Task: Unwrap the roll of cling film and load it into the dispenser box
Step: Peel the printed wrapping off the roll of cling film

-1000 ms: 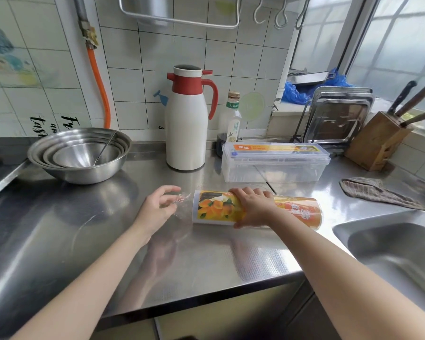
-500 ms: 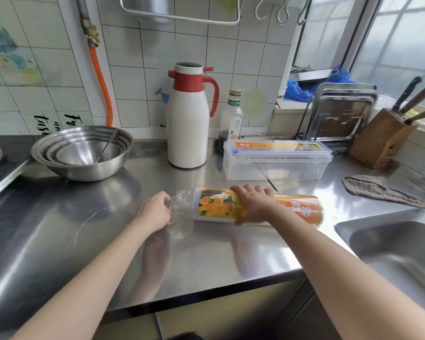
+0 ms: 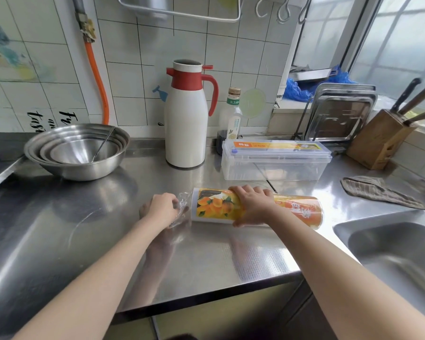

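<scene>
Soft daylight enters through the frosted window point(image 3: 400, 42) at upper right; the scene is bright and evenly lit; the steel counter point(image 3: 59, 241) carries broad pale glare and mirrors both forearms; shadows beneath the bowls point(image 3: 76, 150) are faint and diffuse; wide-angle distortion bends the tile lines and the counter edge toward the borders; the nearest forearms look slightly soft.

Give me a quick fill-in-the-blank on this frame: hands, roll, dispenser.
1. The left hand grips the clear ____ at the roll's end.
2. The right hand holds the cling film roll lying on the ____.
3. The dispenser box lid is ____.

Missing: wrapper; counter; closed
</scene>
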{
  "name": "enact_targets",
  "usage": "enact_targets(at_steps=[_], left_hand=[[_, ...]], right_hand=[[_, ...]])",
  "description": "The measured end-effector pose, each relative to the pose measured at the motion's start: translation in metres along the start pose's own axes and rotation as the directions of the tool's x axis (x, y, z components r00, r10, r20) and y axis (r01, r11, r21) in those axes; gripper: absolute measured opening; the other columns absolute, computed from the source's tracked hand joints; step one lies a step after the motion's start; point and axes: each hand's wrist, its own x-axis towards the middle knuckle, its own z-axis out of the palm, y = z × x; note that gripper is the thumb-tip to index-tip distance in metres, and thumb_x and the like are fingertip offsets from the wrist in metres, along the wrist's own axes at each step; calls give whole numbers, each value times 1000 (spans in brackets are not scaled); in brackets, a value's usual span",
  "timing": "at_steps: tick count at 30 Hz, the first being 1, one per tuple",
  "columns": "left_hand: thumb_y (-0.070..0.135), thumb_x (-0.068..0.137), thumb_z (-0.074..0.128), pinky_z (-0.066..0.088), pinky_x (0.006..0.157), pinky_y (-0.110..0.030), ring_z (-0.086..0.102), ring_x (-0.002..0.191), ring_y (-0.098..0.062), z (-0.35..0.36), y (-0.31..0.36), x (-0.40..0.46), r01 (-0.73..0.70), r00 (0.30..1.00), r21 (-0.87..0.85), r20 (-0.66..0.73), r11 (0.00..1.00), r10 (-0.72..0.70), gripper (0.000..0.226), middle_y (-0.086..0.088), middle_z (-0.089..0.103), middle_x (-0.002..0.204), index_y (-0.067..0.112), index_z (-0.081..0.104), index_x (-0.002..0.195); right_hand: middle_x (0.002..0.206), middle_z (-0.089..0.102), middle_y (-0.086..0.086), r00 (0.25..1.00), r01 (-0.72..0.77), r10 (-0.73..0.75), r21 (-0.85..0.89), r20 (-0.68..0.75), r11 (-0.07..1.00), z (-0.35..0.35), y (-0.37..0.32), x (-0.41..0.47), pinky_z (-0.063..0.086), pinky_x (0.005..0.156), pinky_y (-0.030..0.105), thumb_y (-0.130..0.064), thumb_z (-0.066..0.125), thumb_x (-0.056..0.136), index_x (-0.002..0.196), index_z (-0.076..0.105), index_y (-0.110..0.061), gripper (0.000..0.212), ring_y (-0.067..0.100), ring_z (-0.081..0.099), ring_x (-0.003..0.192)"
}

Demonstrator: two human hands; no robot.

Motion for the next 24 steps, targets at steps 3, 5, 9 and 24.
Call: enact_targets(at_steps=[3,5,9,24], left_hand=[[17,86,46,46,76,-29,63,98,-32,2,3,2,-24,997,54,-68,998,27,27,-5,68,105,31,66,94],[12,85,45,45,71,-31,63,89,-35,3,5,4,-18,994,9,-107,1000,19,23,-9,68,93,23,63,75],[23,88,44,38,59,-28,51,67,-33,4,-4,13,111,975,-250,-161,962,-155,40,-10,51,61,8,42,52],[19,81,72,56,77,-34,66,93,-24,2,3,16,118,980,-724,196,680,39,25,-5,69,100,14,68,105]], right_hand=[[142,37,2,1000,-1,1,-15,-10,1000,2,0,0,20,108,50,-54,73,66,144,17,-34,98,31,33,131],[142,37,2,1000,-4,3,-20,-15,1000,3,0,0,21,108,49,-53,73,65,143,18,-34,97,31,34,131],[142,37,2,1000,-6,6,-10,-7,1000,3,1,3,21,108,49,-53,73,65,143,18,-35,98,30,34,131],[140,39,0,1000,-6,6,3,2,1000,2,3,8,23,106,48,-54,73,63,143,20,-36,98,29,36,129]])
